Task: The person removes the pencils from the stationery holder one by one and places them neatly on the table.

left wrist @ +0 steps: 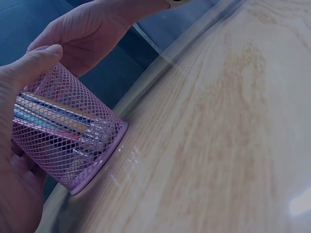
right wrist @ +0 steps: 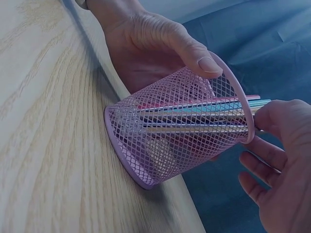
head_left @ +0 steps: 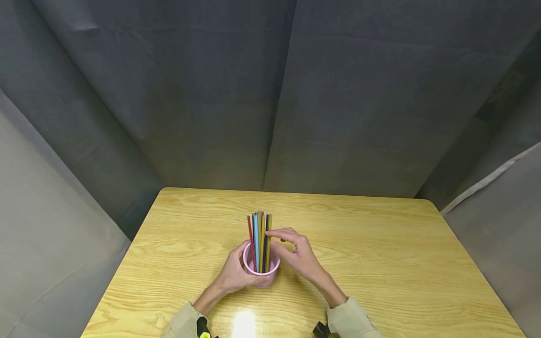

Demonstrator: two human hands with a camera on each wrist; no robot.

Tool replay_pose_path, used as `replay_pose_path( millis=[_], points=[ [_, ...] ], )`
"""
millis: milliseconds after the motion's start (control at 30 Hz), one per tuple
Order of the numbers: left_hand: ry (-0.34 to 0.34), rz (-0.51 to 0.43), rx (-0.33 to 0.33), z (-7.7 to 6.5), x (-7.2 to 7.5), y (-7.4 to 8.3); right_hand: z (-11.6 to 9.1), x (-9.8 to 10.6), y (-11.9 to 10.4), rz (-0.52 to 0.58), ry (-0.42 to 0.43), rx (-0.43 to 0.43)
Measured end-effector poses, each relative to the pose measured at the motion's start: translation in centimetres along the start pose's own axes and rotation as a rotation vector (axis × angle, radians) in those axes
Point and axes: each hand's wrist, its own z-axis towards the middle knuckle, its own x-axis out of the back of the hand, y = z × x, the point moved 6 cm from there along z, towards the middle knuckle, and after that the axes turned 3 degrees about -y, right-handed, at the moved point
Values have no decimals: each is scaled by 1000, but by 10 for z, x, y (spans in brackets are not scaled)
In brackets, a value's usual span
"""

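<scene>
A pink mesh pencil cup [head_left: 263, 280] stands upright on the wooden table, with several colored pencils [head_left: 258, 241] upright inside. Red, light blue, yellow and dark ones show above the rim. My left hand [head_left: 236, 271] grips the cup from the left, its thumb lying along the near side at the rim [right wrist: 206, 65]. From the right, my right hand [head_left: 301, 253] pinches at the pencils just above the rim with thumb and index finger. In the right wrist view its other fingers [right wrist: 260, 170] are loosely curled below. The pencils' lower ends show through the mesh [left wrist: 53, 119].
The light wooden table [head_left: 380, 263] extends to both sides and behind the cup. Dark grey curtains [head_left: 211, 94] hang past its far edge, with lighter grey cloth [head_left: 46, 225] at the left. A bright reflection lies on the near tabletop.
</scene>
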Motion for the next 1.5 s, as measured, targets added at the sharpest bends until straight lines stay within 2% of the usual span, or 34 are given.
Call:
replay_pose_path(
  millis=[333,567,833,1067,1200,1400,1500],
  points=[
    [10,13,5,0,2,-2,3,-1,-9,-87,39,57],
    [0,18,-13,0,1,-2,5,6,-40,-127,92,117],
    [0,6,-4,0,0,-2,4,4,-9,-137,130,136],
    [9,10,1,0,1,-3,4,5,-7,-122,138,156],
    [14,15,2,0,1,-4,5,6,-17,-111,131,175],
    [4,14,-7,0,1,-3,6,10,-44,-108,122,168],
    [-5,5,-4,0,1,-3,6,10,-48,-108,126,159]
  ],
)
